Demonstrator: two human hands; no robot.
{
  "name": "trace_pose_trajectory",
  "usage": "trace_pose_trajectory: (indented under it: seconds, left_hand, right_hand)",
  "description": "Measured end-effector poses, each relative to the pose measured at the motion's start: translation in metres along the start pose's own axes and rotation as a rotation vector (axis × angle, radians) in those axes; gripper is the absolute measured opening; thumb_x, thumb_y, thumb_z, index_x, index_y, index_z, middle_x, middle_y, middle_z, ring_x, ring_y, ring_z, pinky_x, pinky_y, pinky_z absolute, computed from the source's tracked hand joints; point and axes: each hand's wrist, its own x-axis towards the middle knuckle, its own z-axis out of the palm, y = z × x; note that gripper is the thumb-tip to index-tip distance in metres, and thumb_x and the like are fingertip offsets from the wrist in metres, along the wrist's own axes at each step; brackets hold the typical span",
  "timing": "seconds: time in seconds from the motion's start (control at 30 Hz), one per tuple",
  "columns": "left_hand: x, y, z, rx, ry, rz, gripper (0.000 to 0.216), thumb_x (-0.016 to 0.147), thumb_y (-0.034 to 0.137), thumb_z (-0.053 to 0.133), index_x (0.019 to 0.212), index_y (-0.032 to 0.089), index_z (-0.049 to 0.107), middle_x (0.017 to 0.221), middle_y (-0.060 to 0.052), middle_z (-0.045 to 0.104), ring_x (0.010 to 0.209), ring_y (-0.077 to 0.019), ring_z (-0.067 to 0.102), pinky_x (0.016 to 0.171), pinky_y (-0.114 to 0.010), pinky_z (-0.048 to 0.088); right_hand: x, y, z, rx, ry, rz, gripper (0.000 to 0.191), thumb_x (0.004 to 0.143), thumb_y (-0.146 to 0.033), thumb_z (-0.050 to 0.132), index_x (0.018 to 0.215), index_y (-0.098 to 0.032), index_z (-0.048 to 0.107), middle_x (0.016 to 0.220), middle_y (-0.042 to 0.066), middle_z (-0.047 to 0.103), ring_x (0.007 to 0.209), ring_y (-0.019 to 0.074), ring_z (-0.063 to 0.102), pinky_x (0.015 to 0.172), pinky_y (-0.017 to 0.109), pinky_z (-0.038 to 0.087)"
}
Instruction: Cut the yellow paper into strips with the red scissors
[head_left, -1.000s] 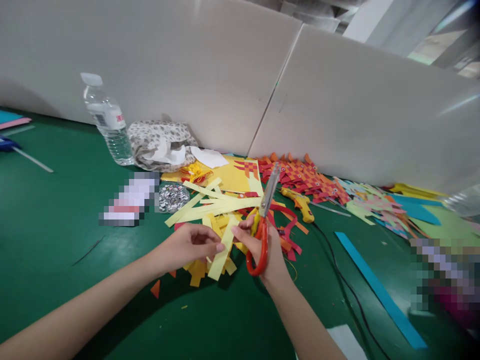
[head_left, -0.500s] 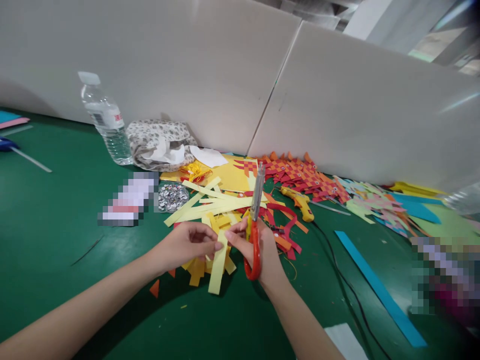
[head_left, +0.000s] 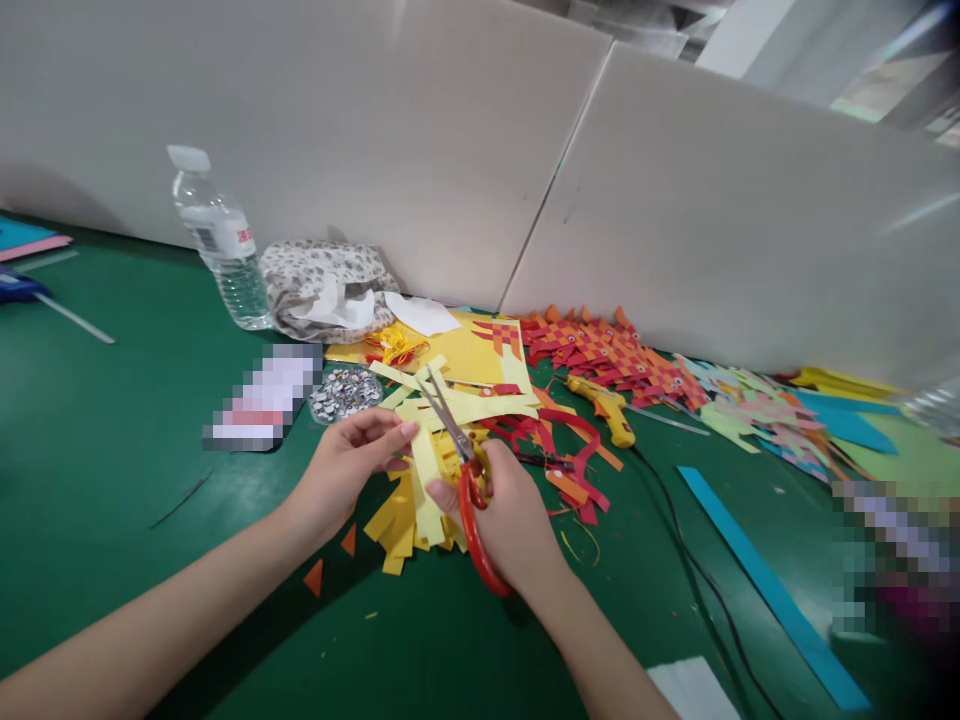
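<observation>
My left hand (head_left: 349,460) is closed, pinching the upper part of a pale yellow paper strip (head_left: 426,470). My right hand (head_left: 517,520) is wrapped round a pair of scissors (head_left: 469,520) with red and yellow handles. The metal blades point up and left, beside the strip's upper end. My right thumb is close to the strip's lower part; whether it presses on it I cannot tell. Beneath and behind both hands lies a pile of yellow strips (head_left: 394,525). More pale yellow strips (head_left: 487,405) lie crossed just beyond the hands.
Woven orange-red paper fish (head_left: 615,355) lie along the grey partition (head_left: 360,130). A yellow glue gun (head_left: 604,405) trails a black cable at right, near a blue strip (head_left: 772,590). Left stand a water bottle (head_left: 225,250), a tissue pouch (head_left: 330,280), a bag of googly eyes (head_left: 345,393) and a blurred phone (head_left: 266,395).
The scissors have swung from upright to leaning left, blades now beside the strip. My left hand has moved up and left along with the strip's upper end.
</observation>
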Motion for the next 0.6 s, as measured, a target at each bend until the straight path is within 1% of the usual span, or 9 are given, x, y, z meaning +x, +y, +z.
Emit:
trace_pose_trajectory:
  seconds: [0.07,0.17,0.4,0.6]
  left_hand:
    - [-0.0005,0.0009,0.001,-0.019,0.021,0.004,0.018,0.064,0.029,0.075,0.071,0.017,0.063,0.066,0.003,0.062,0.059,-0.0086,0.058,0.056,-0.019,0.051]
    - [-0.0009,0.002,0.002,-0.023,0.037,0.024,0.017,0.064,0.029,0.075,0.069,0.017,0.063,0.065,0.004,0.061,0.059,-0.0084,0.058,0.056,-0.019,0.051]
    - [0.0002,-0.0013,0.0001,-0.046,0.017,0.035,0.016,0.065,0.028,0.075,0.071,0.017,0.064,0.068,0.003,0.062,0.06,-0.0073,0.057,0.055,-0.017,0.051]
    - [0.0001,-0.0012,0.0006,-0.07,0.004,0.01,0.015,0.066,0.027,0.075,0.071,0.017,0.064,0.067,0.004,0.062,0.06,-0.0071,0.058,0.055,-0.016,0.051]
  right_hand:
    - [-0.0015,-0.0022,0.0012,-0.068,-0.02,-0.014,0.031,0.067,-0.043,0.062,0.077,-0.022,0.042,0.075,0.001,0.054,0.061,0.016,0.05,0.052,0.025,0.033]
    - [-0.0025,-0.0047,0.001,-0.107,-0.048,-0.022,0.031,0.067,-0.044,0.062,0.075,-0.022,0.04,0.073,0.001,0.054,0.06,0.0156,0.049,0.051,0.025,0.03]
    - [-0.0019,-0.0086,-0.0023,-0.133,-0.107,-0.009,0.034,0.067,-0.045,0.061,0.072,-0.023,0.035,0.071,-0.001,0.05,0.06,0.0157,0.047,0.052,0.025,0.031]
    - [-0.003,-0.0079,-0.0022,-0.115,-0.104,-0.017,0.035,0.067,-0.044,0.062,0.07,-0.023,0.034,0.069,-0.001,0.049,0.058,0.014,0.044,0.051,0.025,0.032]
